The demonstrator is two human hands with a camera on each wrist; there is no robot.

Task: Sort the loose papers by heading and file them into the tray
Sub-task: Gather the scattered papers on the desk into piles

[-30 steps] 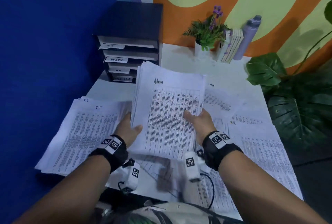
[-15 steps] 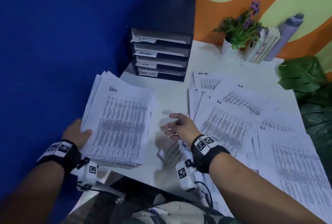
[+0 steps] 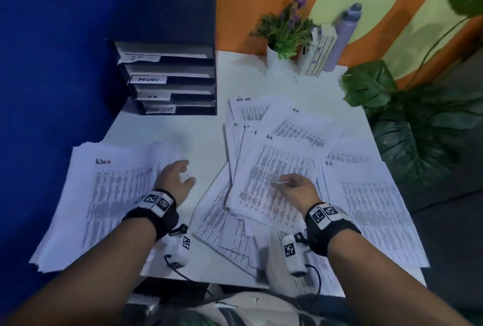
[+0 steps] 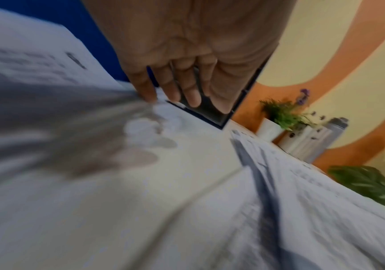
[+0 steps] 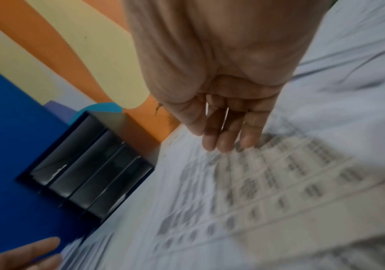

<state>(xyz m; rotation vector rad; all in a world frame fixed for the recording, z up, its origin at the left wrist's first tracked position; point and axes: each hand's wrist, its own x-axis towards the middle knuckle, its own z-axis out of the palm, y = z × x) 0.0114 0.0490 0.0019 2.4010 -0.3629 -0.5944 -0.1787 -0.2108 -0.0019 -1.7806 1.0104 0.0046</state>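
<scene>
A thick stack headed "Admin" (image 3: 104, 195) lies at the table's left front, overhanging the edge. My left hand (image 3: 177, 176) hovers open beside its right edge, fingers relaxed and holding nothing, seen also in the left wrist view (image 4: 175, 87). Loose sheets headed "H.R." (image 3: 271, 169) are fanned over the middle. My right hand (image 3: 290, 184) rests with straight fingers on the top H.R. sheet (image 5: 267, 173). The dark paper tray (image 3: 170, 74) stands at the back left, with slots labelled IT, ADMIN, H.R. and a list.
A blue wall runs along the left. At the back stand a potted plant (image 3: 285, 35), books (image 3: 318, 51) and a grey bottle (image 3: 342, 38). Large green leaves (image 3: 418, 129) crowd the right side. More printed sheets (image 3: 376, 216) cover the right front.
The Admin stack has been set down at the left and my left hand has let go of it. My right hand moved right onto the H.R. sheets.
</scene>
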